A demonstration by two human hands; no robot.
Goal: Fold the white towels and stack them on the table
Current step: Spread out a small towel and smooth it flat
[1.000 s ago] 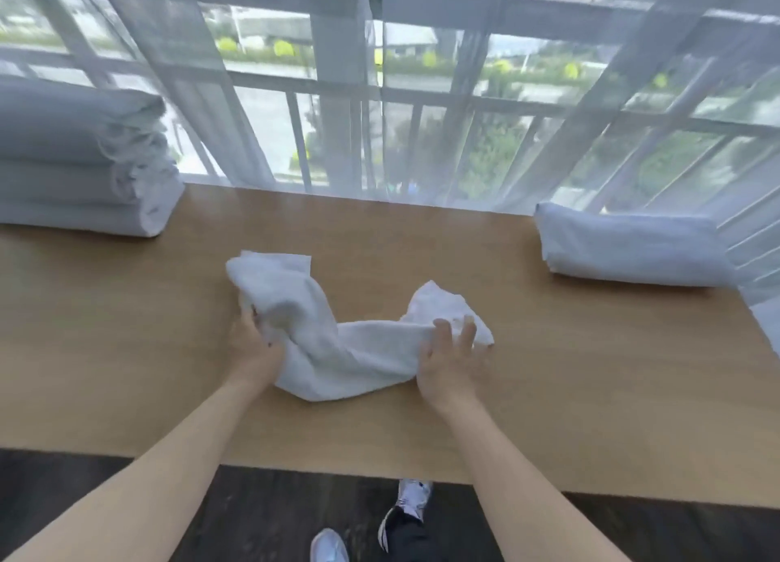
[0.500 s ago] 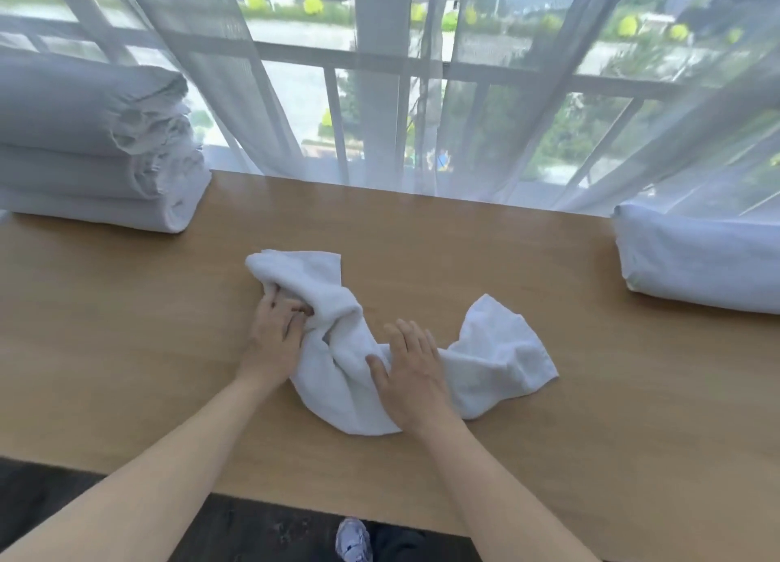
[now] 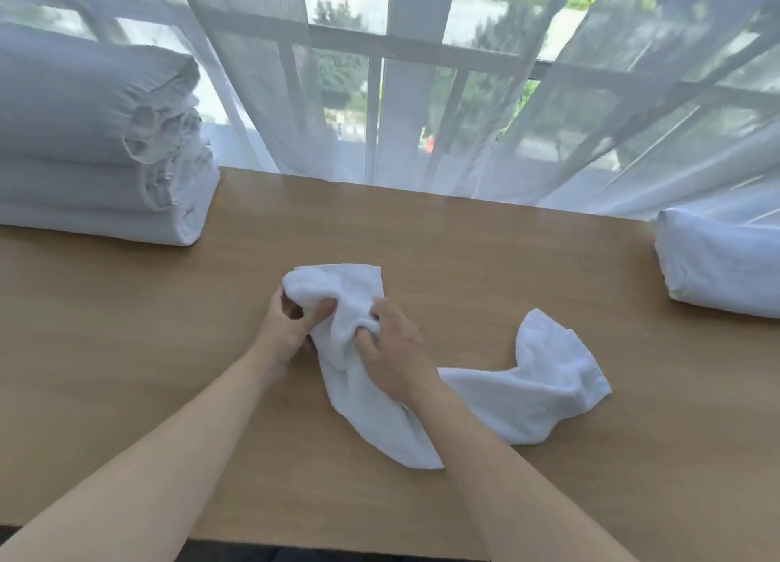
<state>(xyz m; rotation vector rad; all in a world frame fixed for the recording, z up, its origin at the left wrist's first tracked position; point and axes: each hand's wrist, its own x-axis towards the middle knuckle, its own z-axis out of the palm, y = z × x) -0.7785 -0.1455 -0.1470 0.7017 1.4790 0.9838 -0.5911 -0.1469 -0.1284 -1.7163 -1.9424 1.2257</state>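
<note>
A crumpled white towel [image 3: 519, 397] lies across the middle of the wooden table [image 3: 126, 350]. My left hand [image 3: 287, 329] grips its far left end, thumb pressed into the cloth. My right hand [image 3: 392, 350] pinches a bunch of the same end right beside the left hand. The towel's right part trails loose on the table. A stack of folded white towels [image 3: 93, 148] stands at the back left. One folded white towel [image 3: 717, 262] lies at the right edge.
Sheer white curtains [image 3: 548, 118] hang along the table's far edge, in front of a window with a railing. The table's near edge runs below my forearms, with dark floor beyond it.
My right hand has moved left along the towel to meet the left hand at the towel's left end. The view has come closer and shifted left.
</note>
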